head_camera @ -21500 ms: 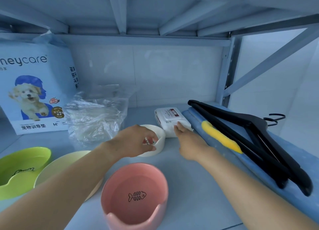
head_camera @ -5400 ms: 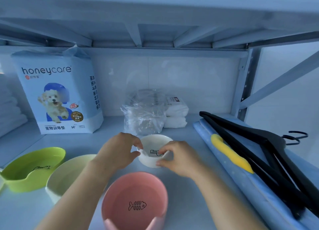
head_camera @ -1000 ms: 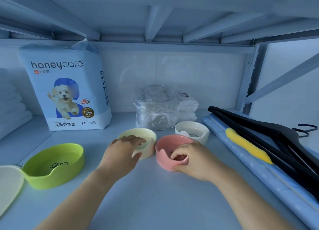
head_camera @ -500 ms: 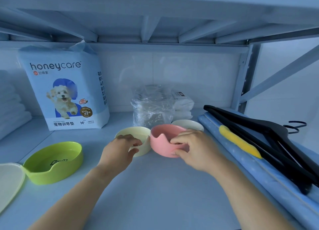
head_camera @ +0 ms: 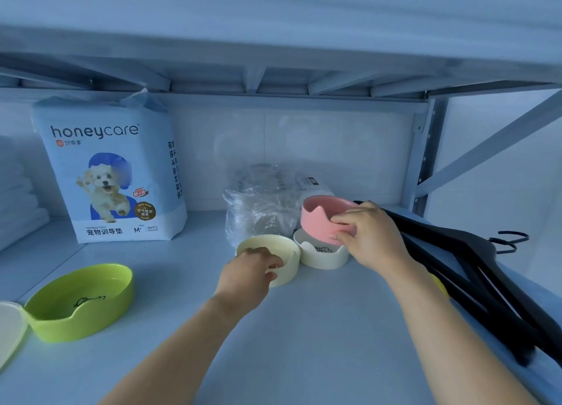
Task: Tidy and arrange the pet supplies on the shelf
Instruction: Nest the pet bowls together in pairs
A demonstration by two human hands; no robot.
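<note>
The right hand (head_camera: pixel 369 237) grips the pink bowl (head_camera: pixel 319 219) by its near wall, thumb and fingers curled round it, and holds it off the shelf (head_camera: pixel 319 328). The white bowl (head_camera: pixel 322 254) lies right below it and a touch nearer the front edge, so nesting looks like a short drop for that hand. The left hand (head_camera: pixel 246 275) pinches the rim of the cream bowl (head_camera: pixel 289 267), which touches the white one. The green bowl (head_camera: pixel 82 304) sits well apart, near the front left corner. That makes four bowls, one pad pack (head_camera: pixel 112 176), one plastic bag (head_camera: pixel 258 203), and perhaps three black hangers (head_camera: pixel 456 252) overlapping along the right edge.
</note>
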